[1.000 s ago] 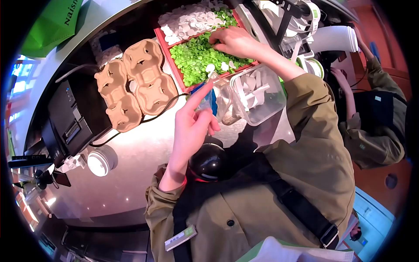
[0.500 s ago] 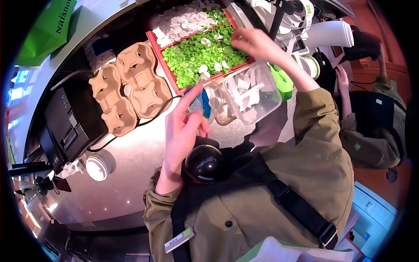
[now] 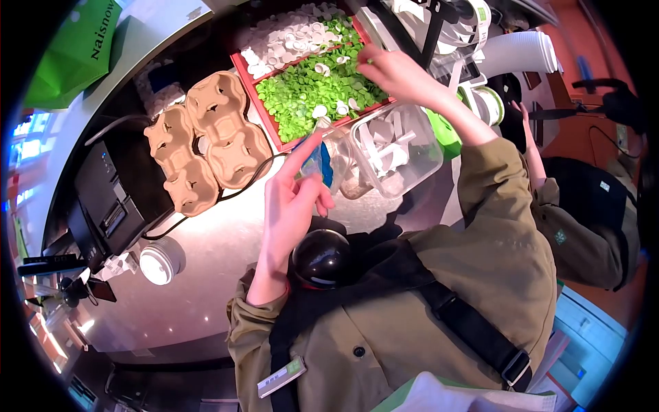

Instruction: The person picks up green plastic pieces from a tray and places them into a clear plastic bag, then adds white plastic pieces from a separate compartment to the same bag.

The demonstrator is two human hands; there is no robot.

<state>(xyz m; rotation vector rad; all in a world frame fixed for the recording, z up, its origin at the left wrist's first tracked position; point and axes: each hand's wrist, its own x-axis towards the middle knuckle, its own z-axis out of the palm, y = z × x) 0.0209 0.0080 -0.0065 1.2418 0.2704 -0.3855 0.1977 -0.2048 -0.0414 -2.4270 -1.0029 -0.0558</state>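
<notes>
My left hand (image 3: 292, 206) is beside a clear plastic container (image 3: 338, 154) with a blue item (image 3: 324, 168) in or behind it. Its index finger points up toward the tray, the other fingers are half bent, and no held thing shows. My right hand (image 3: 395, 72) hovers at the right side of the red tray (image 3: 268, 113), fingers curled together over small green plastic pieces (image 3: 309, 89). Whatever those fingertips pinch, if anything, is hidden. White caps (image 3: 292, 31) fill the tray's far part, and a few lie among the green ones.
Brown cardboard cup carriers (image 3: 206, 141) lie left of the tray. A clear bin (image 3: 405, 154) holds white pieces. Stacked white lids (image 3: 159, 262) and a black printer (image 3: 110, 206) are on the left; a stack of white cups (image 3: 522, 53) is at upper right. Another person's arm (image 3: 532, 151) shows at right.
My right hand has shifted slightly left over the green pieces. My left hand has barely moved. The person at right has lowered and shifted.
</notes>
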